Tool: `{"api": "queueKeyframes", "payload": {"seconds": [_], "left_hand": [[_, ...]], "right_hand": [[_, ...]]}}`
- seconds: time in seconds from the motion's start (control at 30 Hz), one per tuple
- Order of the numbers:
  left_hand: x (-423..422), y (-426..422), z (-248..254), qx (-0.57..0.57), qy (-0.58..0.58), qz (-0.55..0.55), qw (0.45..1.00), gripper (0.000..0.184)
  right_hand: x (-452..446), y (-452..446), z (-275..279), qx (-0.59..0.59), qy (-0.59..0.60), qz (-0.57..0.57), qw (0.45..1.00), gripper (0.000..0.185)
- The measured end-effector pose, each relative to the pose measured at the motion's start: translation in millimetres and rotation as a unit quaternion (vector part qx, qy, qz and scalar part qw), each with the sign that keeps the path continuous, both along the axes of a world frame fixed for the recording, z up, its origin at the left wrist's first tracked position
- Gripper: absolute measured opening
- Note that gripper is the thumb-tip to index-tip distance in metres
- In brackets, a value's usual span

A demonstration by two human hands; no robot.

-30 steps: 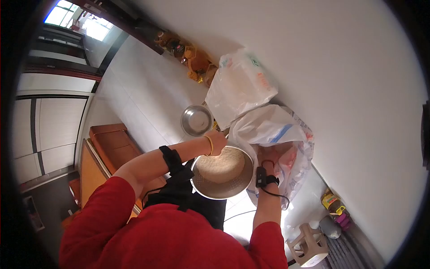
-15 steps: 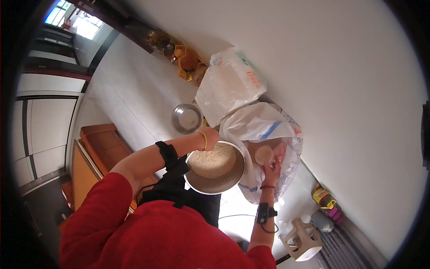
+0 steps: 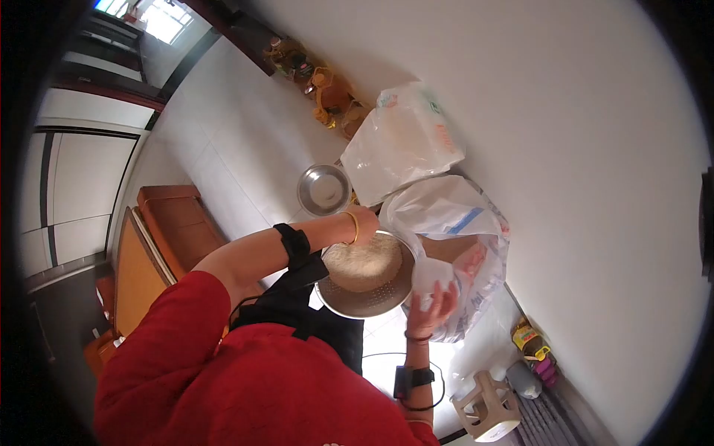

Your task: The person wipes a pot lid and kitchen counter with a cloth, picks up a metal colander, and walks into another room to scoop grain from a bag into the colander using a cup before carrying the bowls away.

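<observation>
A metal basin (image 3: 368,303) with a dotted inner wall holds a heap of pale rice-like grain (image 3: 364,264) in front of my body. My left hand (image 3: 362,224) is closed at the basin's far rim, its fingertips partly hidden. To the right of it stands an open white woven sack (image 3: 476,256) with blue stripes. Between sack and basin, my right hand (image 3: 435,312) grips a small translucent cup (image 3: 431,275) beside the basin's right rim. What is inside the cup cannot be made out.
A steel bowl (image 3: 325,189) sits on the tiled floor past the basin. Behind the sack is a filled white plastic bag (image 3: 405,134) against the wall. Oil bottles (image 3: 331,93) line the wall at the upper left. A beige stool (image 3: 489,407) stands at the lower right.
My right hand has moved the cup left, from over the sack's mouth to the basin's side. My left hand stays at the basin rim. The whole view has shifted slightly.
</observation>
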State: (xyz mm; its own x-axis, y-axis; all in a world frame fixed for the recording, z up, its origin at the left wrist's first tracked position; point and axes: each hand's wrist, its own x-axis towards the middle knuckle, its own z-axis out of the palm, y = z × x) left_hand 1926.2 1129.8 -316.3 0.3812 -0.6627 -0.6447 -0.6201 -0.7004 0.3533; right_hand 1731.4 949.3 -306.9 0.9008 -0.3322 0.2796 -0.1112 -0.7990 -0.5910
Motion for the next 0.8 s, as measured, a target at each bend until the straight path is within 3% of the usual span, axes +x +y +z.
{"api": "queueKeyframes", "payload": {"seconds": [0.13,0.3,0.37,0.4,0.47,0.5,0.6,0.73,0.8], "left_hand": [[-4.6,9.1,-6.3,-0.016,-0.012,0.019,1.0,0.017],[-7.1,48.3,8.5,0.004,-0.006,0.056,0.998,0.019],[-13.9,75.9,7.3,0.016,-0.008,0.097,0.995,0.02],[-18.3,94.0,-0.5,0.016,0.002,0.129,0.992,0.021],[-32.6,139.7,-12.8,-0.04,-0.032,0.197,0.979,0.022],[-33.4,154.1,1.7,-0.018,-0.013,0.224,0.974,0.022],[-41.1,204.4,22.0,0.07,0.002,0.239,0.969,0.024],[-72.8,284.4,4.6,0.093,-0.03,0.369,0.924,0.024],[-88.1,316.7,9.4,0.07,-0.052,0.421,0.903,0.024]], "right_hand": [[25.3,-34.1,-0.4,0.186,0.14,-0.138,0.963,0.055],[35.8,-63.6,-56.1,0.139,0.191,-0.074,0.969,0.055],[47.9,-48.8,-18.1,0.258,0.262,-0.062,0.928,0.054],[42.1,-43.0,-19.2,0.186,0.184,0.015,0.965,0.047],[41.2,-14.3,5.4,0.016,0.133,0.075,0.988,0.044],[45.2,-5.4,20.1,-0.071,0.104,0.108,0.986,0.042],[78.8,-2.7,46.2,-0.185,0.015,0.139,0.973,0.037],[123.5,15.8,55.8,-0.12,0.101,0.139,0.978,0.024],[128.9,47.6,34.0,0.083,0.179,0.16,0.967,0.023]]}}
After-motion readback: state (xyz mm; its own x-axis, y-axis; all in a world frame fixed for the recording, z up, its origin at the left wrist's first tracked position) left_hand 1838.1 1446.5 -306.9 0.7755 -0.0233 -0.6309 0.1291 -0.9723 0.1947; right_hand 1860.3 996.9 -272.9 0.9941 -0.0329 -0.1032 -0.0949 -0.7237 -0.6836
